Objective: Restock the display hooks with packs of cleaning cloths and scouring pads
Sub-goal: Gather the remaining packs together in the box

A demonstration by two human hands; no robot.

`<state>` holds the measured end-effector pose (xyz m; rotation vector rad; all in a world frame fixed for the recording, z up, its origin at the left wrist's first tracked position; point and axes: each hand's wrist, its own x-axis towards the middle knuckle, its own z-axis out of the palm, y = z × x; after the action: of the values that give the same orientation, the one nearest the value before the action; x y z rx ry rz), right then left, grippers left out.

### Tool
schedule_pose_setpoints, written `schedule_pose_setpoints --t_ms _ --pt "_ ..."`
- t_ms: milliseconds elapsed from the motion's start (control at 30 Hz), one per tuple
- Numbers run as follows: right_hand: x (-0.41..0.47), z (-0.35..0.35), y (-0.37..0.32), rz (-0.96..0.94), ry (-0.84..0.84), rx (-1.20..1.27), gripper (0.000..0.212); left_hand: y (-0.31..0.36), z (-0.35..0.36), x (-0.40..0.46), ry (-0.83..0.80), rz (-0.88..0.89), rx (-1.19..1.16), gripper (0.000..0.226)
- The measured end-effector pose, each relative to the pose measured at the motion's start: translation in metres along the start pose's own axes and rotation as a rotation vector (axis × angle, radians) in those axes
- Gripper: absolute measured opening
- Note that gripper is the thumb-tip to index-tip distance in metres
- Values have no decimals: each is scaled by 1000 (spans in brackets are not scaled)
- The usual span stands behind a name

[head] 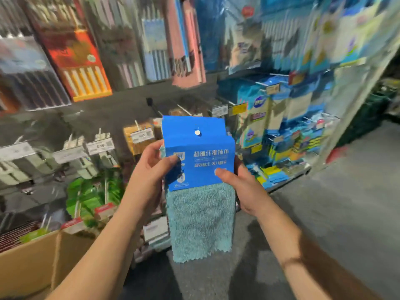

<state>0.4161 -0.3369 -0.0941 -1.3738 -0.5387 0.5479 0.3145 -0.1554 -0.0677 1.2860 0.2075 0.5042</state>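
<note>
Both hands, left [149, 169] and right [240, 182], grip a fluffy teal cloth pack [200, 191] by its glossy blue card header.

We hold one pack of cleaning cloths [200, 187] upright between our hands, the left hand [151, 169] gripping its left edge with the thumb across the front, the right hand [240, 187] pinching its right edge. Its top half is a bright blue card header [198, 152] with white print and a small round hanging hole near the top centre. Below the header a pale teal fluffy cloth [201, 221] hangs straight down past our wrists, its lower edge wavy. More blue cloth packs [279, 118] hang on the display hooks beyond and to the right of our right hand, too blurred to read.
</note>
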Motion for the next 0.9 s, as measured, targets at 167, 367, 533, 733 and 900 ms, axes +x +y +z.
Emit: schedule_pose_setpoints --t_ms 167,367,533,733,900 --pt "7 -87 -38 -82 176 108 35 -13 98 65 -200 45 -18 65" --pt "58 -184 -75 -225 327 235 46 -23 201 157 -293 141 -32 60" --pt "128 -257 -103 -284 394 259 46 -29 267 250 -320 194 -28 69" --pt "201 -325 -147 -310 398 335 51 -20 331 347 -297 135 43 81" --pt "252 -374 -173 -336 415 372 54 -21 376 401 -130 199 237 30"
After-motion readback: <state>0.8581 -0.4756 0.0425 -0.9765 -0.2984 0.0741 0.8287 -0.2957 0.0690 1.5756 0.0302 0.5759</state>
